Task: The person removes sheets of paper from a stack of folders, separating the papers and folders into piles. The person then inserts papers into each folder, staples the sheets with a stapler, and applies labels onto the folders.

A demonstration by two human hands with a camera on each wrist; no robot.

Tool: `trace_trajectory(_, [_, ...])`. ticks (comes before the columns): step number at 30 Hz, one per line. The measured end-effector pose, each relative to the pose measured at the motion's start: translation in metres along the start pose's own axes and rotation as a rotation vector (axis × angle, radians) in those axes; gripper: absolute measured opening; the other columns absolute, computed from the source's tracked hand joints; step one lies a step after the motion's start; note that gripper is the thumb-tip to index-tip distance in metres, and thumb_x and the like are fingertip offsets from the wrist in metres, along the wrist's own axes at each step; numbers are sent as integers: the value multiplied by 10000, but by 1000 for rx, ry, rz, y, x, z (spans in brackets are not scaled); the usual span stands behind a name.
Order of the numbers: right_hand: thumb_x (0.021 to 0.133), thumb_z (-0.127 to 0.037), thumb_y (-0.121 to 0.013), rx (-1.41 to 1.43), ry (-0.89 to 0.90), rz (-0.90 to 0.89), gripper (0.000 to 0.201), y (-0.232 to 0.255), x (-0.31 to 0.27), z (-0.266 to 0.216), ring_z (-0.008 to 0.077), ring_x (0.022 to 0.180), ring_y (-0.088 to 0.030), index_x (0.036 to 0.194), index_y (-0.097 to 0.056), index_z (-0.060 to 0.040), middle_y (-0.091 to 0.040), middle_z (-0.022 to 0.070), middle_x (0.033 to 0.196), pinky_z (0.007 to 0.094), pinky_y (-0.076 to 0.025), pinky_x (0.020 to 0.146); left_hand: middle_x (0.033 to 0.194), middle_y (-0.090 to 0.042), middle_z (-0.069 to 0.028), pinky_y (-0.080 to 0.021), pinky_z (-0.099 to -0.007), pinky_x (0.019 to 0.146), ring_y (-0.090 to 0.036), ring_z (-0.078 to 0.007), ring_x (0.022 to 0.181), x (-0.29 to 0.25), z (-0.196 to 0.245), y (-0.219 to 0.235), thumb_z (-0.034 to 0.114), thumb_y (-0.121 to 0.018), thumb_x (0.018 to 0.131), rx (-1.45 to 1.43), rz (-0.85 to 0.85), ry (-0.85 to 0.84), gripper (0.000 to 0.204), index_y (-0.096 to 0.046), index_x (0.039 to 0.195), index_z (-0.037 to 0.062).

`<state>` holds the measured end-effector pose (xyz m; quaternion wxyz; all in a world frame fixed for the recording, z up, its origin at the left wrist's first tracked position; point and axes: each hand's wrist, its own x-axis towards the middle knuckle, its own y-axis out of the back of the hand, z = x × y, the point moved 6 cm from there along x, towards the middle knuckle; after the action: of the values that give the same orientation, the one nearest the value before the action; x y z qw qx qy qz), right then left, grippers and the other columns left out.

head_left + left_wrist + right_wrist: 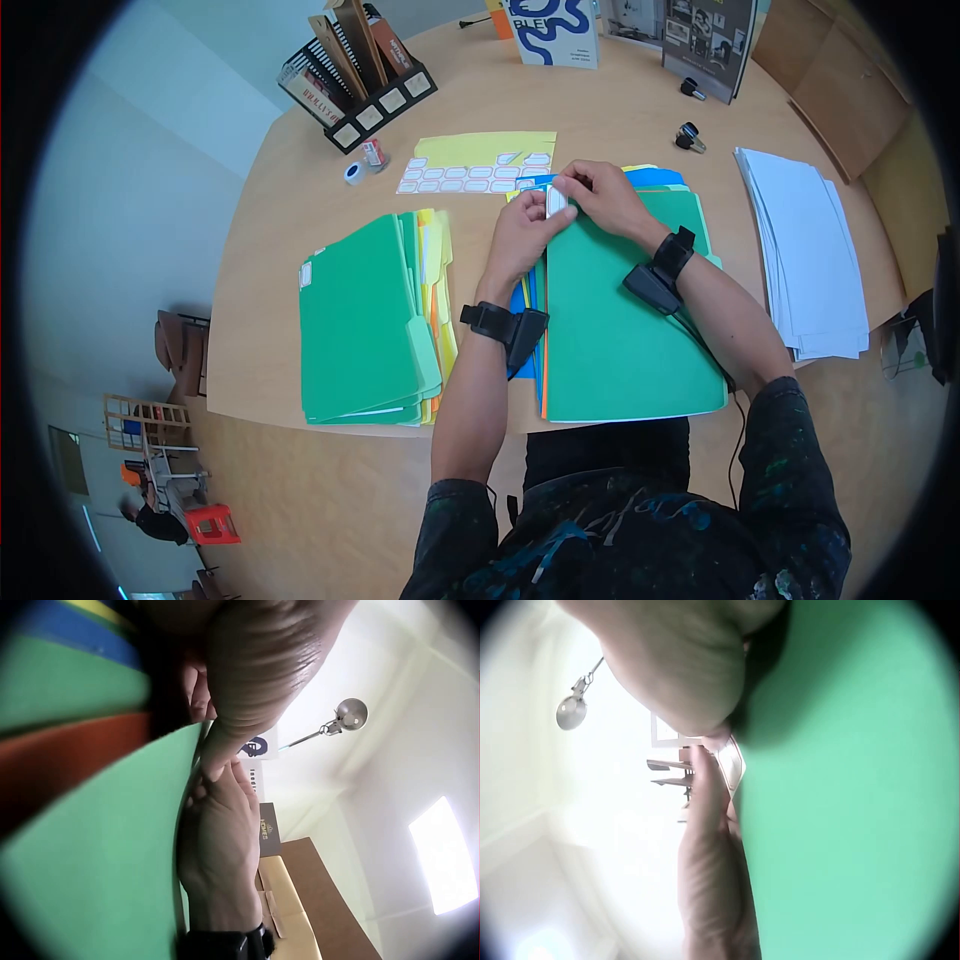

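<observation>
A small white label [556, 201] with a thin border is at the upper left corner of the top green folder [632, 320], between my two hands. My left hand [522, 235] pinches that corner, its thumb at the label's lower end. From the other side, my right hand [608, 203] pinches the label's upper end with thumb and fingertips. The label [733, 763] also shows between both thumbs in the right wrist view. Blue, yellow and orange folders stick out beneath the green one. In the left wrist view the green folder's edge [105, 847] stands raised above an orange one.
A second folder stack [360, 320], green on top, lies to the left. Behind are a yellow-backed label sheet [480, 150], a tape roll [353, 173] and a black file organizer [380, 110]. White paper [805, 255] lies right, a black clip [689, 138] behind it.
</observation>
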<state>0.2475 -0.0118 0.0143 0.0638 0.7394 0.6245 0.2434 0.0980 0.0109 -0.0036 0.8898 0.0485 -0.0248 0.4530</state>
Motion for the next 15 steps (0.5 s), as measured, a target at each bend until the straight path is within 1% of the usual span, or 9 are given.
trace_trajectory(1, [953,-248,-651,-7,-1,32,288,3,-1,1,163,715,-617,987,-690,35,-687,113,800,328,-499,684,931,-713,-66,-544,-231,705,-686,-115,817,-1,3,0,269,-677,967,0,-1,2,340,-602,1128,-22])
trace_trajectory(3, [956,-251,-644,-2,-1,66,292,7,-1,4,165,724,-623,998,-691,35,-692,115,811,328,-501,689,985,-726,-92,-556,-255,773,-698,-139,880,-3,7,-3,114,-767,874,-2,-47,47,358,-591,1149,-34])
trace_trajectory(4, [959,-254,-637,1,0,99,297,11,-2,3,167,732,-629,1009,-693,34,-698,116,822,329,-504,695,985,-726,-92,-556,-255,773,-698,-139,880,-3,7,-3,114,-767,874,-5,-45,46,358,-591,1149,-34])
trace_trajectory(6, [962,-258,-630,-33,15,103,303,22,-5,-1,163,744,-631,1025,-695,31,-701,119,835,328,-505,705,998,-727,-102,-554,-255,760,-695,-132,875,-2,5,-3,140,-731,912,19,-45,55,346,-578,1172,-29])
trace_trajectory(7, [964,-262,-622,-61,30,112,310,30,-7,-4,160,755,-633,1042,-697,29,-705,122,847,327,-506,715,998,-727,-102,-554,-255,760,-695,-132,875,-3,3,-2,140,-731,912,17,-41,55,346,-578,1172,-29])
trace_trajectory(11, [965,-274,-611,-180,29,142,321,90,-21,0,149,811,-651,1062,-703,17,-711,120,877,317,-509,743,965,-732,-104,-554,-254,720,-701,-129,833,0,-1,5,139,-689,946,-55,-6,30,337,-554,1210,-20])
trace_trajectory(13, [998,-345,-578,-113,-198,157,392,121,-33,17,156,915,-663,1077,-699,20,-715,105,936,313,-505,809,954,-733,-105,-553,-253,705,-703,-129,815,1,1,7,140,-679,955,-61,13,21,332,-549,1218,-17])
trace_trajectory(14, [998,-345,-578,-115,-198,158,392,129,-39,27,156,915,-663,1077,-699,20,-715,105,936,313,-505,809,928,-727,-97,-542,-252,695,-693,-124,803,0,3,6,143,-672,957,-81,35,24,307,-557,1198,-7])
trace_trajectory(15, [1015,-381,-552,37,-229,247,440,138,-47,42,163,950,-656,1095,-688,30,-707,100,978,314,-500,834,902,-721,-88,-532,-251,685,-683,-119,790,0,5,5,146,-665,958,-102,57,26,282,-564,1179,3])
